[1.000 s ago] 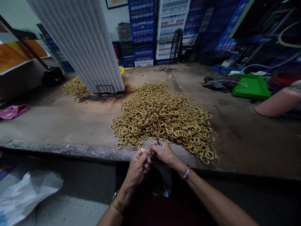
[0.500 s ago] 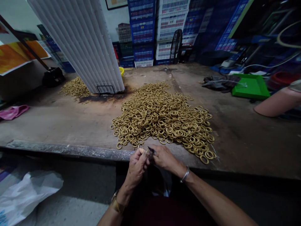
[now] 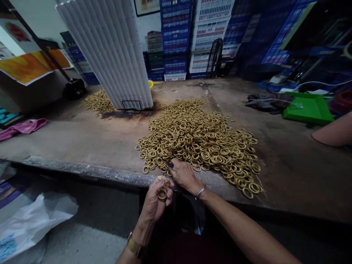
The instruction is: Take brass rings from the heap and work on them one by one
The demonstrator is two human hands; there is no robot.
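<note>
In L hand (image 3: 156,197), a brass-coloured ring (image 3: 162,200) is clamped by curled fingers, prob. so it's held steady, just off the table (image 3: 90,146) edge. R hand (image 3: 183,176) is set at the ring pile's (image 3: 198,137) near side, prob. for easy reach; a dark piece (image 3: 171,165) is seen at its fingertips, but whether they're apart or together can't be told.

There are two heaps of golden rings (image 3: 198,139) (image 3: 98,102), one green tray (image 3: 308,109) and one pink cloth (image 3: 30,126).

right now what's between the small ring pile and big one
The head view shows a white ribbed panel with a wire frame at its foot.
</note>
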